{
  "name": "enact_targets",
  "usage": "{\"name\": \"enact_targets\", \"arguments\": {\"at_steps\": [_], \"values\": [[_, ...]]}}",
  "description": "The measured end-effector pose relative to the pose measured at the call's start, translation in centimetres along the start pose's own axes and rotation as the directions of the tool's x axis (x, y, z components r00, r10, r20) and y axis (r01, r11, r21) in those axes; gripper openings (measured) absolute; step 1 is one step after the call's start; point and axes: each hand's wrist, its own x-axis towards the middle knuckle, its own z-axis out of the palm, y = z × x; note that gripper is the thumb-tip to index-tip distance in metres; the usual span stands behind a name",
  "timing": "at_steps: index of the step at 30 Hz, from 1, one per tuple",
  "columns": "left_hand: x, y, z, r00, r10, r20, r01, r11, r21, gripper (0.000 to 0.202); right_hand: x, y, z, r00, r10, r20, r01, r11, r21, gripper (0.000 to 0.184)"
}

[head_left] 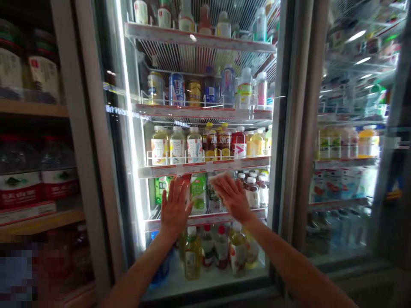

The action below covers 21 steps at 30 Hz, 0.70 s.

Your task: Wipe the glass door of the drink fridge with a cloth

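Your left hand is raised, fingers extended, thumb spread away from them, with nothing visible in it. Your right hand slants up and leftward, fingers close together; a pale patch shows at its fingertips, and I cannot tell whether it grips anything. Both are before the glass door, contact unclear. Beyond the glass, the green-labelled drink stands between your hands, long axis upright, nearer your left thumb.
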Motion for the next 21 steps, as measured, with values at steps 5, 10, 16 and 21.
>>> {"name": "enact_targets", "arguments": {"at_steps": [5, 10, 16, 21], "values": [[-0.8, 0.2, -0.7, 0.996, 0.009, 0.092, -0.017, 0.997, 0.079, 0.060, -0.1, 6.7, -1.3, 0.781, 0.536, -0.321, -0.582, 0.811, -0.061, 0.048], [-0.5, 1.1, -1.5, 0.990, -0.049, 0.135, 0.028, 0.988, 0.152, 0.063, -1.4, 3.5, -0.9, 0.988, 0.143, -0.054, -0.146, 0.987, -0.061, 0.053], [-0.6, 0.9, -1.0, 0.995, -0.007, 0.100, -0.015, 0.977, 0.213, 0.059, -3.9, 5.8, -1.4, 0.836, 0.510, -0.204, -0.539, 0.833, -0.128, 0.054], [-1.5, 1.4, -0.3, 0.997, -0.030, 0.075, 0.013, 0.975, 0.223, 0.065, -4.9, 2.2, -0.1, 0.948, 0.293, -0.121, -0.304, 0.949, -0.085, 0.056]]}}
